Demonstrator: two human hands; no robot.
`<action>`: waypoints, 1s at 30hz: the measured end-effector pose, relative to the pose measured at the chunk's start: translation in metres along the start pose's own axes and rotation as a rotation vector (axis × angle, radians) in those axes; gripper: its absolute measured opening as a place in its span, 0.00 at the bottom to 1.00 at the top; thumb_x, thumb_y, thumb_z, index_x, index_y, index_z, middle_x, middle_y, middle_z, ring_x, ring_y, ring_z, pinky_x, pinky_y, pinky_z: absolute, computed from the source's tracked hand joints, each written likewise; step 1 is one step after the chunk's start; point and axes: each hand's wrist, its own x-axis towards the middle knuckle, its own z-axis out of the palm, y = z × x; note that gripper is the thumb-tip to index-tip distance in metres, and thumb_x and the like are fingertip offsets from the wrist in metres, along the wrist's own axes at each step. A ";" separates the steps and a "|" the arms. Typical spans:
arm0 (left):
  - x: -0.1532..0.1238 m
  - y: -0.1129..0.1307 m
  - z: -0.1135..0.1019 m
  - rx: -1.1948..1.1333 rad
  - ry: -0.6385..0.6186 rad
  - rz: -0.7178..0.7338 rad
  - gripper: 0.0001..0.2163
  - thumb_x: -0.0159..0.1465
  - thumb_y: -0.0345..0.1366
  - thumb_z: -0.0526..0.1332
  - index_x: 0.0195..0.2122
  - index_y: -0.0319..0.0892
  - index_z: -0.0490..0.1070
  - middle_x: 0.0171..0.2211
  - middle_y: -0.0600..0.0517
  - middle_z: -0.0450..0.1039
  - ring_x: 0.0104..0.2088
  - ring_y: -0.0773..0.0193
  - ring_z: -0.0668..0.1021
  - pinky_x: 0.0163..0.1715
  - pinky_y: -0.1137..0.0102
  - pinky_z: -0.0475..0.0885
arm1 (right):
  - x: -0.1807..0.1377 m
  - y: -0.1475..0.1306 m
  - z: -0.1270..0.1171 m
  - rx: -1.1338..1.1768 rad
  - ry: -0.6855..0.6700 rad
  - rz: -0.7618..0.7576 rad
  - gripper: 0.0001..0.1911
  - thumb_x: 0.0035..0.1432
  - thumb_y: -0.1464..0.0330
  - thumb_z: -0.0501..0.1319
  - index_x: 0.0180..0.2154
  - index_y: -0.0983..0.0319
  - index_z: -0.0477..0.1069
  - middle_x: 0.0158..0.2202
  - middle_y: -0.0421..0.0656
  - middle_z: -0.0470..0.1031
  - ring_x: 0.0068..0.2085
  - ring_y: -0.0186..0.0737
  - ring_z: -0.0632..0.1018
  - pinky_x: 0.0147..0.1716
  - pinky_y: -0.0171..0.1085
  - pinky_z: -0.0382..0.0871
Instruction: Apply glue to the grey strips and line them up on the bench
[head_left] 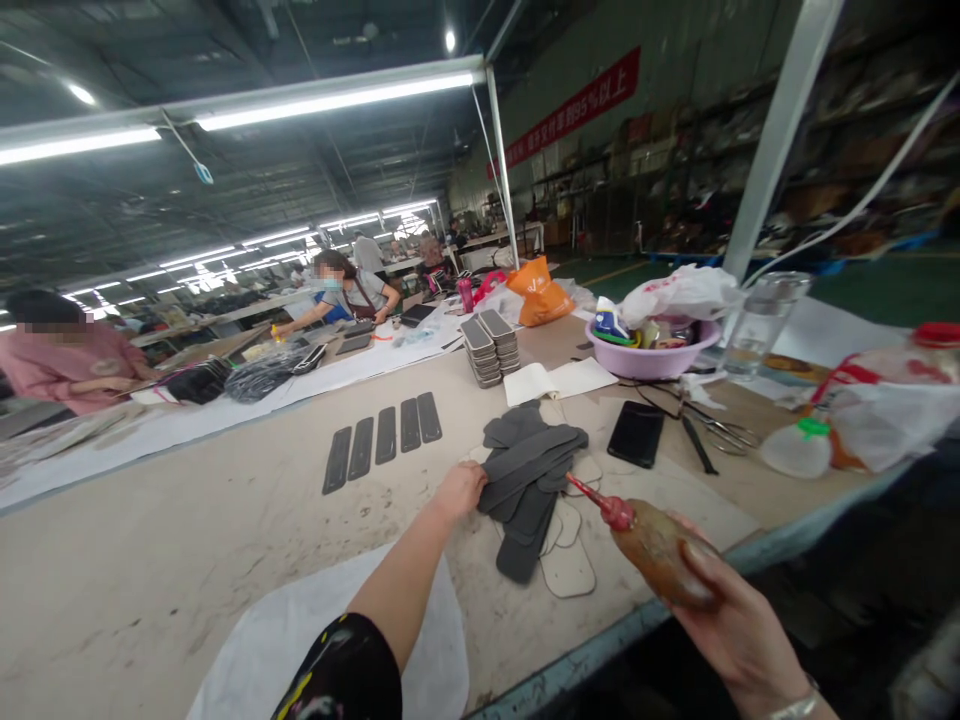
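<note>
My right hand (pixel 739 610) is wrapped around a brown squeeze bottle (pixel 660 550) with a red nozzle, probably glue, which points left over the table. My left hand (pixel 460 490) reaches to a loose pile of dark grey rounded strips (pixel 529 465), its fingers closed at the end of one strip. Beneath that pile lie several pale rounded pieces (pixel 570 568). Farther left, several dark strips (pixel 385 435) lie side by side in a row, glossy along their edges. Behind the pile stand stacks of grey pieces with pale edges (pixel 489 345).
Around the right side are a black phone (pixel 635 434), scissors (pixel 724 430), a purple basin (pixel 651 362) of items, a glass jar (pixel 763 325) and a green-capped bottle (pixel 799 447). An orange bag (pixel 541 293) sits at the back. Co-workers sit along the far left side.
</note>
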 end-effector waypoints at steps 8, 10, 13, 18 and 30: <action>-0.010 0.020 -0.025 0.054 0.208 -0.139 0.05 0.60 0.28 0.52 0.29 0.38 0.66 0.32 0.49 0.66 0.34 0.64 0.71 0.36 0.70 0.68 | -0.002 -0.004 -0.004 -0.007 0.005 -0.023 0.23 0.40 0.66 0.70 0.42 0.59 0.71 0.42 0.43 0.74 0.39 0.44 0.76 0.31 0.34 0.73; -0.018 0.022 -0.043 0.039 0.271 -0.159 0.05 0.61 0.28 0.51 0.30 0.39 0.65 0.33 0.50 0.66 0.35 0.65 0.71 0.38 0.70 0.68 | -0.001 -0.004 -0.007 -0.027 0.001 -0.040 0.22 0.41 0.66 0.69 0.42 0.59 0.71 0.42 0.43 0.74 0.39 0.46 0.76 0.30 0.35 0.73; -0.046 0.024 -0.075 0.010 0.347 -0.177 0.05 0.61 0.29 0.50 0.31 0.40 0.64 0.34 0.50 0.66 0.36 0.66 0.71 0.38 0.71 0.68 | 0.001 -0.002 -0.010 -0.064 -0.005 -0.051 0.22 0.42 0.65 0.68 0.43 0.58 0.70 0.42 0.43 0.74 0.40 0.46 0.76 0.31 0.36 0.73; -0.142 0.034 -0.112 0.006 0.383 -0.135 0.05 0.63 0.30 0.51 0.33 0.40 0.65 0.36 0.48 0.67 0.37 0.65 0.72 0.39 0.70 0.69 | -0.002 0.002 -0.009 -0.127 0.027 -0.031 0.24 0.40 0.65 0.68 0.43 0.57 0.71 0.44 0.45 0.72 0.39 0.48 0.75 0.29 0.37 0.74; -0.336 0.073 -0.078 0.029 0.110 -0.288 0.09 0.65 0.32 0.51 0.45 0.41 0.65 0.39 0.47 0.69 0.40 0.63 0.72 0.39 0.70 0.71 | -0.024 0.033 0.005 -0.474 -0.095 0.023 0.25 0.37 0.65 0.70 0.42 0.58 0.70 0.47 0.45 0.67 0.43 0.44 0.72 0.34 0.29 0.72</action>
